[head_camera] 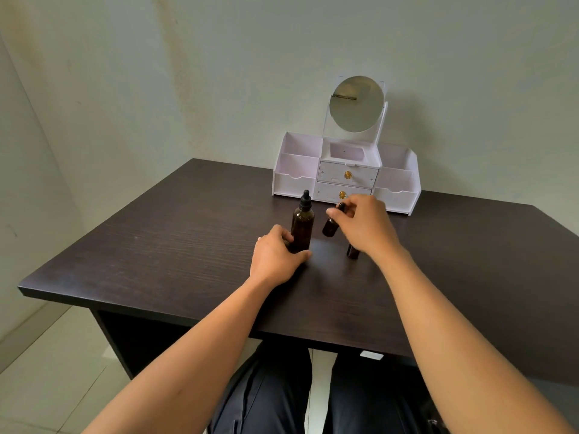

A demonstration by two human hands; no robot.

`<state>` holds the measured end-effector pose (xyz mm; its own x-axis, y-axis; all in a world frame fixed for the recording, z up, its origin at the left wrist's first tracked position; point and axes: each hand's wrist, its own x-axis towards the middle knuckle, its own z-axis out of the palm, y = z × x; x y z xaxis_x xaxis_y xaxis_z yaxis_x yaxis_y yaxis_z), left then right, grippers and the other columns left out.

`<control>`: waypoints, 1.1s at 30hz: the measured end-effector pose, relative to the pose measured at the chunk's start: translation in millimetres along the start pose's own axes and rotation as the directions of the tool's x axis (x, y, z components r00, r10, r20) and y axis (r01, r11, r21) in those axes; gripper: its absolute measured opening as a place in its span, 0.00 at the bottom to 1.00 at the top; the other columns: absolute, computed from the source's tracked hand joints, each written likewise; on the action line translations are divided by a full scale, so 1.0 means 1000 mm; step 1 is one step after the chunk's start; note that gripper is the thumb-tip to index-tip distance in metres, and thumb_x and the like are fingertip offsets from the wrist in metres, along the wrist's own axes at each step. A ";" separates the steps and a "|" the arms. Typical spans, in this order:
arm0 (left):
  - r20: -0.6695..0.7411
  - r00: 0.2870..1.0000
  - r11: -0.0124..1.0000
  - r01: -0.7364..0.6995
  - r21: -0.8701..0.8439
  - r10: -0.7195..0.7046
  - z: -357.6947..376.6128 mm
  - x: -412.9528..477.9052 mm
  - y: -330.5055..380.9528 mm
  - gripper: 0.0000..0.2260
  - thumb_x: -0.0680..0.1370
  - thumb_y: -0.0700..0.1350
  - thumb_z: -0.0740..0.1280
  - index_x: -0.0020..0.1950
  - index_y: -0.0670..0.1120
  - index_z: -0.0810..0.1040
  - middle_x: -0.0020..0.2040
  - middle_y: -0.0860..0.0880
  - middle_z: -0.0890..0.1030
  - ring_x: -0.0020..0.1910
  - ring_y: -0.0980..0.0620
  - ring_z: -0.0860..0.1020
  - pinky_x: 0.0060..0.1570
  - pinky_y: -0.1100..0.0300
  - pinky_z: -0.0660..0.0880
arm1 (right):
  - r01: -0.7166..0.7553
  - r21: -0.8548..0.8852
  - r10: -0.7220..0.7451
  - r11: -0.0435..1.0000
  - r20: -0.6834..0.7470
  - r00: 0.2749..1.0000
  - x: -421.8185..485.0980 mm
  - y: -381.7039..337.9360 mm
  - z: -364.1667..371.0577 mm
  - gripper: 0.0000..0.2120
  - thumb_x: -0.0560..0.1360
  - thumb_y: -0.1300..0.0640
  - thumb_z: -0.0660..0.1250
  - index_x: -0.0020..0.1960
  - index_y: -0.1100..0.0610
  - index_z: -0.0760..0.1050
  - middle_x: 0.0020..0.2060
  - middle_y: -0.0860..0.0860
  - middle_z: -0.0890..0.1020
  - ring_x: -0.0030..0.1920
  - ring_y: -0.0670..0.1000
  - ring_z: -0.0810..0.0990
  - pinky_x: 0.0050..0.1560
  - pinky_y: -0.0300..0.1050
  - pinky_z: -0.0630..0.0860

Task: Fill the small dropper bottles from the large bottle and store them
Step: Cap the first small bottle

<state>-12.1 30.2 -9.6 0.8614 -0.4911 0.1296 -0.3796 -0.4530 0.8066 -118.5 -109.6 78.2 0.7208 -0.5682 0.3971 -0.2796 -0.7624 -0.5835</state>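
Past the lap point(282, 399), left hand point(275, 260) grips the large bottle point(302, 225); beside it right hand point(366, 223) pinches a small bottle point(330, 228) by the cap, wrist liable to topple the second bottle point(352, 252).

No text, label, brand or number can be read anywhere. The large bottle point(302, 225), the small dropper bottle point(330, 227) at its 3 o'clock and the second small bottle point(352, 252) at its 4 o'clock show only dark glass. At 12 o'clock on the surface point(156, 245), the two drawer fronts point(332, 175) of the white organizer point(291, 180) carry faint marks, too small to make out. A white sticker point(372, 355) under the surface's 6 o'clock edge is too small to read.
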 end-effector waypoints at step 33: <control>-0.006 0.994 0.976 -0.106 0.189 0.109 0.000 0.033 -0.007 0.25 0.74 0.66 0.70 0.68 0.58 0.72 0.58 0.61 0.77 0.68 0.56 0.67 0.77 0.43 0.44 | -0.055 -0.175 0.022 0.983 -0.187 0.982 0.213 0.064 -0.038 0.10 0.75 0.59 0.70 0.56 0.53 0.78 0.51 0.52 0.83 0.49 0.55 0.81 0.51 0.48 0.77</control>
<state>18.7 16.9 -10.8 0.8169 -0.5330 0.2206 -0.5259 -0.5311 0.6643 -7.7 -291.4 152.3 0.5828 -0.6327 0.5100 -0.4254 -0.7722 -0.4719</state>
